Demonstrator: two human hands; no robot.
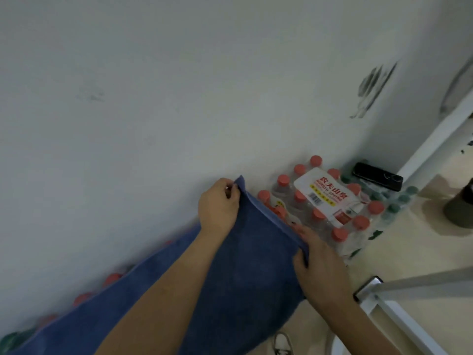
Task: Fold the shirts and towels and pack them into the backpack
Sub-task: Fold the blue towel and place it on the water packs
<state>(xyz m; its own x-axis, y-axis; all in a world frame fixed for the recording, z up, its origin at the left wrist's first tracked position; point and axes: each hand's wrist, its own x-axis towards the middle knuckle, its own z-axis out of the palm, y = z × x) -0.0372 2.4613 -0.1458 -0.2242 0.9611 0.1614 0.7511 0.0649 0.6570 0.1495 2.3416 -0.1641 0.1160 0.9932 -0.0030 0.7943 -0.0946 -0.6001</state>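
— Where's the towel?
— Stretched between my hands. My left hand [218, 203] pinches one corner of the blue towel [245, 265], at 11 o'clock from its middle, and my right hand [317, 262] pinches the other at 3 o'clock.
— What could go wrong?
— The slack end trails toward 8 o'clock. I reckon it could snag the pack of water bottles [330, 203] at 2 o'clock. Or a thin pinch slips and the fold goes crooked. I see no backpack.

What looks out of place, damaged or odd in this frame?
Dark scuff marks smear the wall at upper right, and a black phone lies atop the green-capped bottles in the corner, an odd perch. The blue towel looks intact.
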